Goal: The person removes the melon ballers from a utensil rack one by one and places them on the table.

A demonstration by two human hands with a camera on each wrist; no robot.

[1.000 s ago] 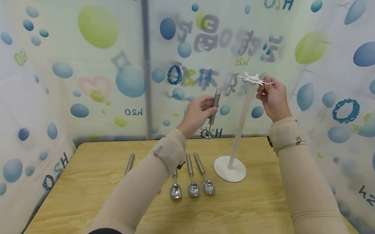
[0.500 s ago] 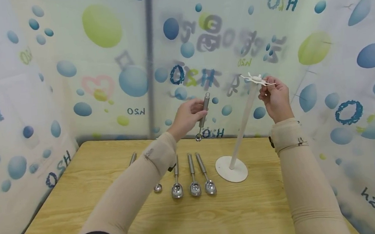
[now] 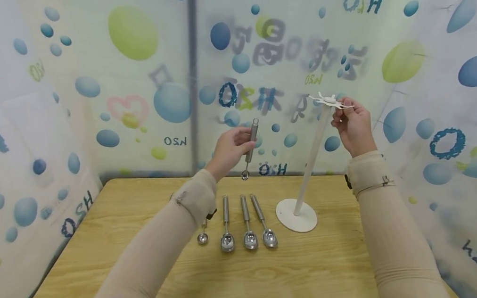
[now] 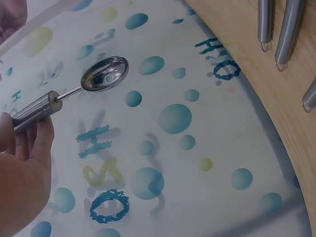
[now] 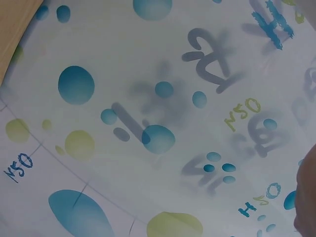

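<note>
My left hand point(image 3: 231, 148) pinches the steel handle of a small melon baller point(image 3: 252, 142) in the air above the table's back edge. The baller tilts, ring end up and bowl down. Its oval bowl point(image 4: 104, 74), with a small hole, shows clearly in the left wrist view. To the right stands a white rack with a slim pole point(image 3: 314, 161) and a top ring of hooks point(image 3: 329, 100). My right hand point(image 3: 354, 125) pinches one of those hooks. In the right wrist view only an edge of that hand point(image 5: 306, 190) appears.
Three larger steel scoops, a left one point(image 3: 225, 223), a middle one point(image 3: 247, 221) and a right one point(image 3: 262, 220), lie on the wooden table point(image 3: 250, 285). A smaller scoop point(image 3: 202, 238) is partly hidden by my left forearm. The rack's round base point(image 3: 289, 215) sits right of them.
My left hand has moved left with the melon baller, away from the rack. The small scoop's bowl has come into sight beside my forearm. My right hand keeps its pinch on the hook.
</note>
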